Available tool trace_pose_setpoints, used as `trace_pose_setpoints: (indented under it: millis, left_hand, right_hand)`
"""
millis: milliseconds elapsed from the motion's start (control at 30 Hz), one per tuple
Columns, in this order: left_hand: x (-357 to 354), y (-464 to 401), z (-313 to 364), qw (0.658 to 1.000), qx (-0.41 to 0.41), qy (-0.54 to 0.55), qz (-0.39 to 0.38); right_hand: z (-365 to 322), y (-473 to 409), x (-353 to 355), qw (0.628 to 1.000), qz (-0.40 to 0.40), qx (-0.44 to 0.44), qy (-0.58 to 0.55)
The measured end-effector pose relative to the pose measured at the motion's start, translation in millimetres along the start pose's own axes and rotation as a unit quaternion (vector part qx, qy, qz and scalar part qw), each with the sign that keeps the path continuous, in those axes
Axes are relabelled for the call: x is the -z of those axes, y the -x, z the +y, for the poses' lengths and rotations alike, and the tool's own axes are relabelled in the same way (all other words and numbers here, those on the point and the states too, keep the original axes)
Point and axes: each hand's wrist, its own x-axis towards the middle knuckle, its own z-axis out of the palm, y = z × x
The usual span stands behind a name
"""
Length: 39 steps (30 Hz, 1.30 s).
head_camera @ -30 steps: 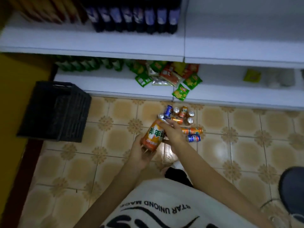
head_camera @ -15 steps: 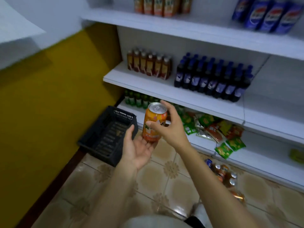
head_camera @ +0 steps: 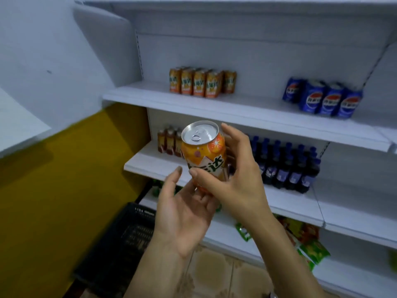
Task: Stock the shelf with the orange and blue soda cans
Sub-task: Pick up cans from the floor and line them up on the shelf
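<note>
Orange aluminium soda can (head_camera: 204, 153) held upright in mid-air before the white metal shelf (head_camera: 236, 108). Right hand (head_camera: 234, 179) grips it, thumb and fingers curled round its side. Left hand (head_camera: 182, 214) palm-up under its base, fingers loosely spread. Orange cans (head_camera: 199, 83) and blue cans (head_camera: 324, 100) stand on that shelf.

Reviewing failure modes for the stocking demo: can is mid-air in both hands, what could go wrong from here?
1. The orange can is pinched only by the right hand between thumb and fingers; the left hand lies open beneath it. A slip could drop it toward the black crate or the floor.
2. The orange cans on the upper shelf stand packed tight; sliding this one in could knock a neighbour over.
3. It could land beside the blue cans, mixing the groups.
</note>
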Motion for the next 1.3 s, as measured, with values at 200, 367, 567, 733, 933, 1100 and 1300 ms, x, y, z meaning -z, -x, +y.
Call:
trace_pose_setpoints:
  millis: [200, 367, 567, 733, 933, 1100, 1300]
  left_hand:
    - [-53, -88, 22, 0.998, 0.004, -0.023, -0.054]
    - [-79, -159, 34, 0.999, -0.010, -0.035, -0.031]
    - [-92, -228, 44, 0.999, 0.017, -0.043, 0.003]
    - [-100, -287, 50, 0.997, 0.040, -0.057, -0.029]
    - [-98, -380, 78, 0.972, -0.009, -0.217, -0.091]
    - [-87, -492, 139, 0.677, -0.324, -0.651, -0.113]
    - [-129, -599, 200, 0.267, -0.377, -0.873, -0.159]
  right_hand:
    - [32, -88, 22, 0.998, 0.043, 0.050, -0.019]
    - [76, -144, 28, 0.999, 0.024, 0.027, 0.027]
    - [127, -188, 24, 0.999, 0.041, -0.029, 0.016]
    - [160, -230, 23, 0.994, 0.089, -0.057, 0.019]
    - [200, -300, 22, 0.984, 0.138, -0.102, 0.037]
    - [249, -372, 20, 0.973, 0.145, -0.167, 0.073]
    - [330, -460, 14, 0.951, 0.156, -0.242, 0.116]
